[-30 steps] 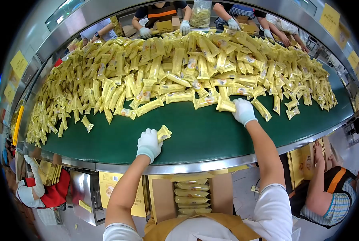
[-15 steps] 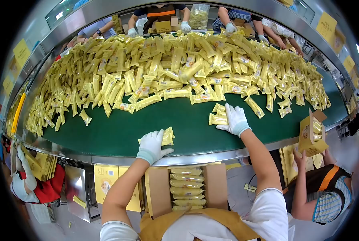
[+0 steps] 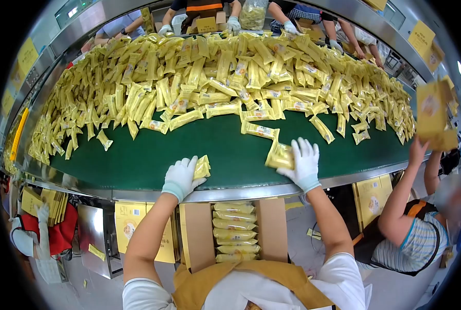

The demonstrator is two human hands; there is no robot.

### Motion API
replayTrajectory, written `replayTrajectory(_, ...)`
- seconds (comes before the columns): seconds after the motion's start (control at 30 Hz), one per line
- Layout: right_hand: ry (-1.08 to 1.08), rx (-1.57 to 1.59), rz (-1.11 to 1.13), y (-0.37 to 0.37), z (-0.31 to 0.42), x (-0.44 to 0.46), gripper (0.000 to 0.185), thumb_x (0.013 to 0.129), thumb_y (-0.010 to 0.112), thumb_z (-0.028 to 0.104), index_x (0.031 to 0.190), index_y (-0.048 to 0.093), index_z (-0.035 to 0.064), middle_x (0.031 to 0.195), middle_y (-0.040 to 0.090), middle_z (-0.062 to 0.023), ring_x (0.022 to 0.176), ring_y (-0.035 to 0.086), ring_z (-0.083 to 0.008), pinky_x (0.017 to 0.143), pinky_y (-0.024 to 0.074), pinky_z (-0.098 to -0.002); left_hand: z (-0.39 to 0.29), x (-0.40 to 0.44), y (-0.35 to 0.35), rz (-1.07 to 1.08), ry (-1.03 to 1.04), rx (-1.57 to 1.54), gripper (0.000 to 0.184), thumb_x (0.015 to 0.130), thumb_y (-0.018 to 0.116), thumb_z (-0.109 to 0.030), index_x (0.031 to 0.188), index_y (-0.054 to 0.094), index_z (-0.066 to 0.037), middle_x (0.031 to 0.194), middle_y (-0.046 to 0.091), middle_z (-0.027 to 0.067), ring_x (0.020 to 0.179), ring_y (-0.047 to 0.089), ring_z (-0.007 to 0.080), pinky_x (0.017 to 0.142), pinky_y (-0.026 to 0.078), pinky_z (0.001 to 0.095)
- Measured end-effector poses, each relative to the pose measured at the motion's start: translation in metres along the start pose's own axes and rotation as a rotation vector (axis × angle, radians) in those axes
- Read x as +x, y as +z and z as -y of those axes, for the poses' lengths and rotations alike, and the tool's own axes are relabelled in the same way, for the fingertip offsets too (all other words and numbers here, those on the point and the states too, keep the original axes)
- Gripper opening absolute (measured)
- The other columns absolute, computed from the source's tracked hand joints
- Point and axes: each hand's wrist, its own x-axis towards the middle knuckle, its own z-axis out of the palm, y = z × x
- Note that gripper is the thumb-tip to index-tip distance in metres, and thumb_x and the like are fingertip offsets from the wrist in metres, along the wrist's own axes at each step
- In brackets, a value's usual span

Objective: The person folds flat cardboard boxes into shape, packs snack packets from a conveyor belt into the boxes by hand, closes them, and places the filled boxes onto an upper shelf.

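White gloves cover both hands. My left hand [image 3: 181, 176] is closed on a yellow packet [image 3: 202, 167] near the front edge of the green belt [image 3: 132, 160]. Over the belt to the right, my right hand [image 3: 304, 163] grips yellow packets [image 3: 280, 156] at its left side; their exact number is unclear. One loose packet [image 3: 260, 130] lies just behind them, its right end close to the held ones. A large pile of yellow packets [image 3: 210, 72] covers the back of the belt. Below the belt's front edge, an open carton [image 3: 272, 227] holds a row of packets [image 3: 234, 227].
A metal rim [image 3: 220, 194] runs along the belt's front. Flattened cartons [image 3: 130, 222] stand left of the open carton. At the right, a person lifts a carton [image 3: 431, 111]; another in red [image 3: 65, 230] is at the left. Several people's hands work behind the pile.
My right hand has drawn packets from the pile toward the belt's front. My left hand has moved slightly left with its packet. The person at the right has raised a carton.
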Motion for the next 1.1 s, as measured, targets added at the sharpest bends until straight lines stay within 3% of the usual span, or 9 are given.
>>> replayTrajectory(0.07,-0.044,0.014,-0.048,0.010,-0.005,-0.004,0.080,0.071,0.083,0.039,0.135,0.051,0.0043,0.131,0.055,-0.0156,0.121,0.051,-0.0348,0.108,0.0341,-0.0508,0.001,-0.002,0.009,-0.100,0.029,0.006,0.078,0.082,0.074,-0.046,0.143,0.047,-0.006,0.118,0.058,0.0142,0.105,0.059,0.0319,0.089,0.048,0.0424)
replayTrajectory(0.13,-0.107,0.052,0.213,0.015,0.002,-0.010,0.067,0.075,0.079,0.035,0.130,0.054,0.0074,0.121,0.057,-0.0129,0.116,0.052,-0.0310,0.100,0.0411,-0.0467,0.003,-0.013,0.028,-0.264,0.083,0.027,0.077,0.080,0.075,-0.044,0.141,0.048,-0.005,0.116,0.059,0.0140,0.104,0.059,0.0318,0.089,0.048,0.0428)
replayTrajectory(0.17,-0.129,-0.010,0.122,0.020,0.004,-0.012,0.069,0.074,0.081,0.035,0.131,0.054,0.0076,0.120,0.057,-0.0135,0.114,0.053,-0.0316,0.095,0.0449,-0.0430,0.003,-0.016,0.032,-0.305,0.083,0.017,0.076,0.080,0.076,-0.042,0.140,0.049,-0.005,0.116,0.059,0.0139,0.103,0.059,0.0318,0.088,0.048,0.0430)
replayTrajectory(0.27,0.093,0.094,0.136,0.025,-0.003,-0.011,0.071,0.073,0.083,0.034,0.131,0.053,0.0079,0.122,0.057,-0.0146,0.112,0.054,-0.0331,0.096,0.0450,-0.0416,-0.001,-0.019,0.038,-0.392,0.083,-0.014,0.074,0.077,0.077,-0.038,0.137,0.051,-0.004,0.114,0.059,0.0134,0.101,0.059,0.0320,0.087,0.047,0.0435)
replayTrajectory(0.43,0.134,0.013,0.400,0.021,-0.014,0.014,0.057,0.074,0.081,0.032,0.122,0.063,0.0070,0.109,0.066,-0.0154,0.102,0.059,-0.0367,0.095,0.0470,-0.0451,0.000,-0.019,0.039,-0.420,0.077,-0.036,0.070,0.077,0.077,-0.037,0.135,0.053,-0.005,0.113,0.060,0.0131,0.101,0.059,0.0324,0.088,0.047,0.0440)
replayTrajectory(0.57,-0.029,0.357,0.493,0.015,-0.025,0.019,0.039,0.075,0.077,0.024,0.107,0.066,0.0052,0.102,0.066,-0.0168,0.096,0.061,-0.0377,0.086,0.0509,-0.0471,0.000,-0.019,0.039,-0.402,0.061,-0.055,0.069,0.077,0.076,-0.037,0.134,0.054,-0.006,0.114,0.060,0.0132,0.101,0.059,0.0324,0.088,0.047,0.0441)
replayTrajectory(0.7,0.137,0.091,0.229,-0.005,-0.039,0.036,0.037,0.076,0.080,0.019,0.108,0.067,0.0061,0.099,0.063,-0.0174,0.096,0.062,-0.0376,0.087,0.0507,-0.0466,0.000,-0.020,0.039,-0.443,0.066,-0.057,0.068,0.077,0.076,-0.038,0.134,0.055,-0.006,0.112,0.060,0.0118,0.100,0.060,0.0310,0.087,0.047,0.0431)
replayTrajectory(0.93,-0.031,0.096,0.296,0.042,-0.066,0.030,0.056,0.076,0.080,0.021,0.127,0.060,0.0086,0.111,0.065,-0.0165,0.104,0.063,-0.0357,0.093,0.0509,-0.0432,0.002,-0.017,0.041,-0.460,0.064,-0.055,0.069,0.077,0.075,-0.040,0.134,0.054,-0.006,0.111,0.061,0.0094,0.099,0.060,0.0281,0.085,0.047,0.0413)
replayTrajectory(1.1,0.063,0.114,0.495,0.005,-0.072,0.079,0.040,0.078,0.076,0.024,0.111,0.063,0.0053,0.113,0.064,-0.0192,0.108,0.062,-0.0376,0.095,0.0508,-0.0434,0.000,-0.019,0.037,-0.481,0.069,-0.069,0.068,0.077,0.076,-0.039,0.133,0.055,-0.006,0.109,0.060,0.0087,0.098,0.059,0.0282,0.086,0.047,0.0418)
